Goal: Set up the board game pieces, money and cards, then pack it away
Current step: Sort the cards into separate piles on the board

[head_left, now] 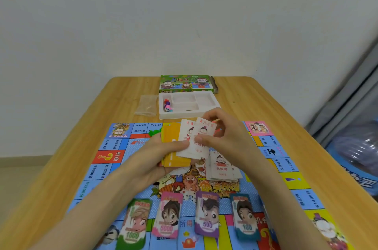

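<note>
While left hand (161, 152) grips yellow cards (170, 134), right hand (224, 137) pinches white cards (197, 151) — overlapping.

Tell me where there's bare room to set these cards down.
Bare table right of the white tray, up to the right edge; bare wood left of the plastic bag; the strip left of the board. Crowded: the board's middle around the white card pile, and the near row of money stacks.

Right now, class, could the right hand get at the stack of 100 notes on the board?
Probably yes: the 100 notes lie uncovered on the board, nothing across them. But the right hand is busy pinching white cards.
</note>
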Demonstrator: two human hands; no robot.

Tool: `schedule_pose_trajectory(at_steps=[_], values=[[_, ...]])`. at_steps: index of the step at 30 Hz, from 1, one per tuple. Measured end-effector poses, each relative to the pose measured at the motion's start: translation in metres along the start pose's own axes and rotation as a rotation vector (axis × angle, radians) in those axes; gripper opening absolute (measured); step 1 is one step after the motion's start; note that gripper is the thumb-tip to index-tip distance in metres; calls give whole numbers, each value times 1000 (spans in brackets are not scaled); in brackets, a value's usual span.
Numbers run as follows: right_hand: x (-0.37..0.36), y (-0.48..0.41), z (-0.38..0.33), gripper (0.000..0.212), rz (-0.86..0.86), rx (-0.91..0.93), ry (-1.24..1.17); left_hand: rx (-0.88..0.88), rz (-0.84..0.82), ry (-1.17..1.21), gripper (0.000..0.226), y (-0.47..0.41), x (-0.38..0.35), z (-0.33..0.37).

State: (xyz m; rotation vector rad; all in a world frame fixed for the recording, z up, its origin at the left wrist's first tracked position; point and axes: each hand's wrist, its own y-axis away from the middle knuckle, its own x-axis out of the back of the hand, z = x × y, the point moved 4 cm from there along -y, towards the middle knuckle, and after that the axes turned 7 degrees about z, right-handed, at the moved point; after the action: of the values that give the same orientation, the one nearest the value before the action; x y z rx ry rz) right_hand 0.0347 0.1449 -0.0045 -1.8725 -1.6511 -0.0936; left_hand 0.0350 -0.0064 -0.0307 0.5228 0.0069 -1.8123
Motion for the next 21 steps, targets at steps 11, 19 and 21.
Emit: schedule_pose_trajectory(at_steps=[11,19,21], values=[[26,-1,17,13,71,-322,-75,-60,49,-47,33,-6,10,4],[20,7,34,13,-306,-455,267,-58,69,-43,32,-7,12,3],[17,7,38,14,-305,-440,387,-61,39,-63,28,-6,9,4]])
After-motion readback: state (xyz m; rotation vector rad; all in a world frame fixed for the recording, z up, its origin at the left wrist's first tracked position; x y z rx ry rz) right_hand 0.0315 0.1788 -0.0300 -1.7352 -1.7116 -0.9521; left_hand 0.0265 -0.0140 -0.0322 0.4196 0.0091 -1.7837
